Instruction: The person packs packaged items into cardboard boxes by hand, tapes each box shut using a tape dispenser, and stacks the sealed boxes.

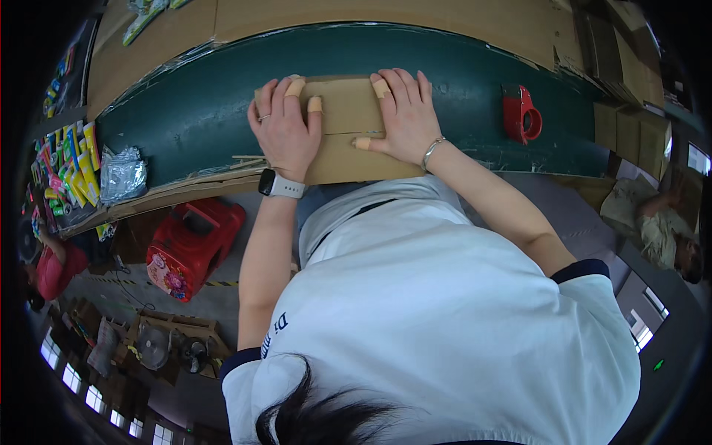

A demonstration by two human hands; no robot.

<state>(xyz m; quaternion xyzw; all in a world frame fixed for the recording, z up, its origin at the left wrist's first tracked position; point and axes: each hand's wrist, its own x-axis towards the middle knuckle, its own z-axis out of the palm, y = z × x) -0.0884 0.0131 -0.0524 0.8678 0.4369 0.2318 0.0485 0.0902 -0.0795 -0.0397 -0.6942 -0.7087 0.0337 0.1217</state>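
A small brown cardboard box lies at the near edge of the green work table, its top flaps meeting at a seam across the middle. My left hand rests on the box's left side, fingers bent toward its far edge and thumb on the top. On the opposite side, my right hand grips the box with its fingers at the far right corner and its thumb pointing inward near the seam. Tan tape wraps several fingertips. Right of the box sits a red tape dispenser, apart from both hands.
Brightly coloured tubes pile up at the left, beside a clear plastic bag. A red plastic stool stands on the floor at left. Cardboard boxes are stacked at right. Other people are at far left and far right.
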